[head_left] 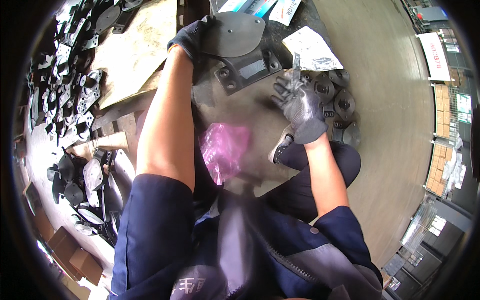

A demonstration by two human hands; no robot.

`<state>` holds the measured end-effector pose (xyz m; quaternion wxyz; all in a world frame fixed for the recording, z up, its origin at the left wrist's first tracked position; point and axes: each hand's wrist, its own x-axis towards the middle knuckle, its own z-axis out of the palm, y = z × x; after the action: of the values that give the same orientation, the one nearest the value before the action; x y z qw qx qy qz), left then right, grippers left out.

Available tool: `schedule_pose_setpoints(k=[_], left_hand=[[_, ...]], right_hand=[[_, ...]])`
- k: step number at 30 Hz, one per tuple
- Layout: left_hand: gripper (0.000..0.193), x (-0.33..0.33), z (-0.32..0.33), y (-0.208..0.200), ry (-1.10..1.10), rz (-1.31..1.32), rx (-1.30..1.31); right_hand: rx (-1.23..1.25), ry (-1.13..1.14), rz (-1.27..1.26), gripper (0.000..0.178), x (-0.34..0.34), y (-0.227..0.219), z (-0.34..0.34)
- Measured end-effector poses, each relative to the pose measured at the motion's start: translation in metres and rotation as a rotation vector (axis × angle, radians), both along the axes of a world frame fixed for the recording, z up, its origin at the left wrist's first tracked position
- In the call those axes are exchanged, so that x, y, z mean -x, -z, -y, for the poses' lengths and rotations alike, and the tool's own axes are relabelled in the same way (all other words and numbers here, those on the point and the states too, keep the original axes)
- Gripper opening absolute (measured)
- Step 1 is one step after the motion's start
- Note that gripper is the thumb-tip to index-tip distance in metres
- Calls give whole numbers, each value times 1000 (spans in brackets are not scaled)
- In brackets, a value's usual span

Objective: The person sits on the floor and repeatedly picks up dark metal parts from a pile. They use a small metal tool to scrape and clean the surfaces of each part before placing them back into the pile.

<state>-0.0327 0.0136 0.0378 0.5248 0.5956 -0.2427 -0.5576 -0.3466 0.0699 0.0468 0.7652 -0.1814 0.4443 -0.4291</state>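
Head view: person sat on the floor, both hands in dark gloves, forearms bare, navy sleeves at the bottom. Left hand [192,36] reached far fwd and was clamped on the left edge of a dark grey oval metal plate [234,33], fingers wrapped over its rim; plate sat tilted on top of a black rectangular bracket w/ bolt holes [248,68], touching it. Right hand [301,107] was raised near centre-right, fingers spread apart, pinching a thin grey strip [296,64] that stuck up from the fingertips; blurred, so cannot tell what the strip was. Just behind the right hand, a pile of round black flanged parts [337,95] lay on the concrete floor [385,125], and a crumpled white plastic sheet [312,50] lay above them. A pink plastic bag [224,150] sat between the two forearms, near the person's lap. One dark shoe w/ white sole [281,148] showed below the right wrist. Left side: a worn wooden board [132,50], then a big scatter of black and silver stamped metal pieces [70,85], more disc-shaped parts [92,180] lower down. Cardboard boxes [75,255] at bottom left.
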Motion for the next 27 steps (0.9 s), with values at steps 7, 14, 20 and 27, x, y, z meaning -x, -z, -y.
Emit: schedule_pose_setpoints(k=[7, 14, 20, 27], left_hand=[[43, 11, -6, -8, 61, -271, 21], [47, -9, -3, 22, 184, 346, 292], [36, 6, -42, 20, 148, 1000, 331], [36, 47, -105, -129, -165, -295, 272]], right_hand=[[-128, -132, 71, 32, -28, -20, 38], [-104, 26, 51, 30, -51, -37, 39], [2, -177, 44, 39, -48, -59, 50], [501, -199, -353, 41, 3, -77, 91]])
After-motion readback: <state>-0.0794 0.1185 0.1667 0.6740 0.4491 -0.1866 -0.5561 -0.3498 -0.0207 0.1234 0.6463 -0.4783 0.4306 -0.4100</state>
